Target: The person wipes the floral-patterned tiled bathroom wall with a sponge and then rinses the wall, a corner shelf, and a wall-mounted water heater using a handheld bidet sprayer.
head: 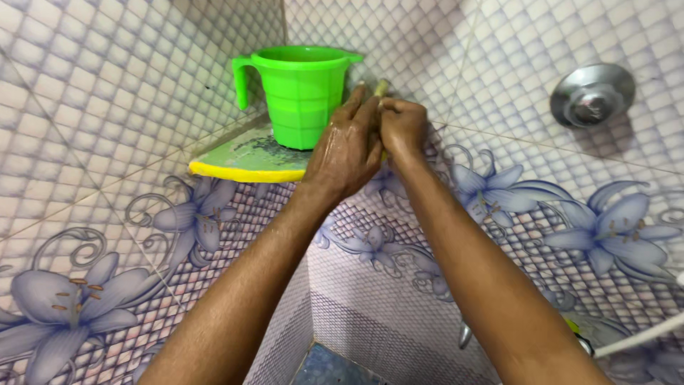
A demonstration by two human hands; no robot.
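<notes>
Tiled walls (107,128) with lilac flower patterns meet in a corner, open room below the arms. A corner shelf (242,165) with a yellow near edge carries a green mug (299,96), handle to the left. Far right, a chrome wall fitting (591,94). The left hand (347,150) and right hand (403,125) press together just right of the mug, grips clenched on a thin yellowish stick (380,87) whose tip shows above the fingers.

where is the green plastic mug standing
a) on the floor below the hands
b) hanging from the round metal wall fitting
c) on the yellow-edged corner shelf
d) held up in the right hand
c: the green plastic mug stands upright on the corner shelf, just left of the left hand and the right hand, which meet beside it.
</notes>
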